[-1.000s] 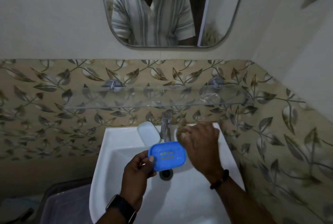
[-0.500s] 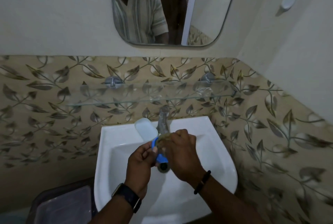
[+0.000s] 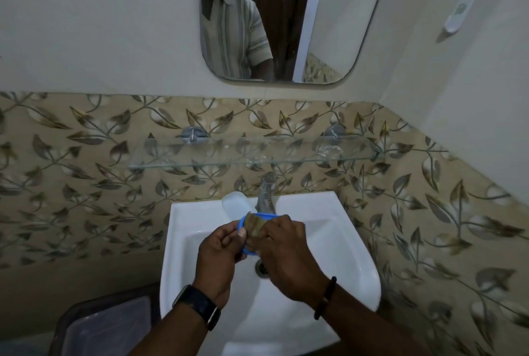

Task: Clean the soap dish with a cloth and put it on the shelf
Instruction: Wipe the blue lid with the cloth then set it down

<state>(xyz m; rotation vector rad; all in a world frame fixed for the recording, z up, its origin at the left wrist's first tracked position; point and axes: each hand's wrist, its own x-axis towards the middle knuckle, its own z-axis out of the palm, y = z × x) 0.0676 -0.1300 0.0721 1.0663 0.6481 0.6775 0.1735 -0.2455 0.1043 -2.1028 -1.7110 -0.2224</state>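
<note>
I held the dish (image 3: 248, 217) over the middle of the sink (image 3: 337, 229), just in front of the tap (image 3: 266, 194), so anything wiped off would fall toward the drain (image 3: 262, 268) and not onto the floor. My left hand (image 3: 219, 255) was clamped on the dish's left rim, tilting it up toward me so its hollow faced the cloth (image 3: 256, 225). My right hand (image 3: 286, 252) was closed on the cloth, pressing it into the dish; the two hands met over it.

A white piece (image 3: 236, 203), maybe a lid, stood on the sink's back edge left of the tap, just behind the dish, so I judged a hard wipe that way could knock it. The glass shelf (image 3: 229, 161) above looked bare along its left and middle, with room to set the dish down; the tap stood in the straight path up.
</note>
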